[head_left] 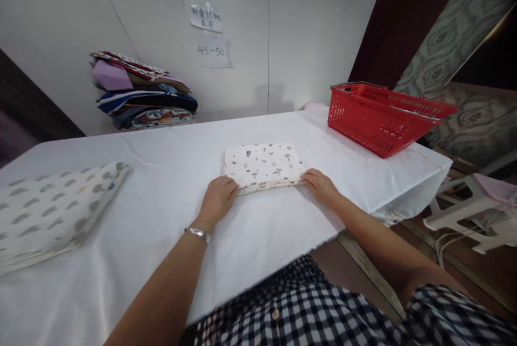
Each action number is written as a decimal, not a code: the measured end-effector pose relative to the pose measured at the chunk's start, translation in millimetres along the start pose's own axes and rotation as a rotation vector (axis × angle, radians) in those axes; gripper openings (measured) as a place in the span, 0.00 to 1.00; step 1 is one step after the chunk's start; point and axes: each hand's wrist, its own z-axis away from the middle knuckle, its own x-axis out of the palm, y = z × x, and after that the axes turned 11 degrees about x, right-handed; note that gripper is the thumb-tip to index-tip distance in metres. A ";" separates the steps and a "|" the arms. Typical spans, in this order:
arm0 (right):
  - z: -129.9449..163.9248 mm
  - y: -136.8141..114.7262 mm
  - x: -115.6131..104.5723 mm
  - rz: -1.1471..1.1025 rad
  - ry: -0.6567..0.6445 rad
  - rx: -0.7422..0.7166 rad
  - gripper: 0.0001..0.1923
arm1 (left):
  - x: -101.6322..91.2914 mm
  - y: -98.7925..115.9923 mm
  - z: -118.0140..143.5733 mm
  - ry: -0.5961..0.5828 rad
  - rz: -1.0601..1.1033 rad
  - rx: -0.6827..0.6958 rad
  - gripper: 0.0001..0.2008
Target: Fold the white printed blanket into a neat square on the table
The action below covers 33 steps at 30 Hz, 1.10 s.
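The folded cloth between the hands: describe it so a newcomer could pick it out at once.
Start with the white table; near its middle is a small folded cloth. The left hand and the right hand are at its near corners. Unlike the grey-blotched cloth at the table's left, it bears small scattered motifs, some like palm trees.

Pale wall (315, 28) with 2 signs (205, 18)

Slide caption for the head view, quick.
Left hand and right hand hold the near corners of a folded patterned cloth on a white tablecloth.
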 end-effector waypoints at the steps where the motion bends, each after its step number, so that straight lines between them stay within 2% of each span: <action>1: 1.3 0.4 0.0 -0.018 -0.002 -0.004 0.13 | -0.4 -0.6 0.6 0.003 0.004 -0.001 0.11; 8: 12.3 10.2 3.4 -0.079 -0.020 -0.047 0.19 | -1.6 -8.8 9.9 0.013 0.045 -0.004 0.11; 15: 4.2 13.9 10.2 0.040 0.009 -0.077 0.16 | -5.4 -15.1 19.1 -0.010 0.082 -0.141 0.12; 19: -12.8 28.1 7.1 0.082 0.012 -0.112 0.15 | -2.1 2.4 16.0 -0.012 0.218 -0.212 0.12; 23: -26.1 46.6 7.7 0.156 0.058 -0.013 0.16 | 0.5 25.5 11.7 -0.053 0.326 -0.215 0.14; 26: -26.3 51.2 8.7 0.186 0.054 0.013 0.17 | -1.6 30.3 13.8 -0.046 0.401 -0.246 0.16; 30: -19.0 35.5 5.4 0.179 0.092 -0.042 0.22 | -4.7 26.1 18.5 -0.024 0.497 -0.238 0.17; 33: -13.9 3.0 5.4 0.037 0.116 -0.124 0.20 | -4.5 25.1 18.1 0.002 0.510 -0.219 0.16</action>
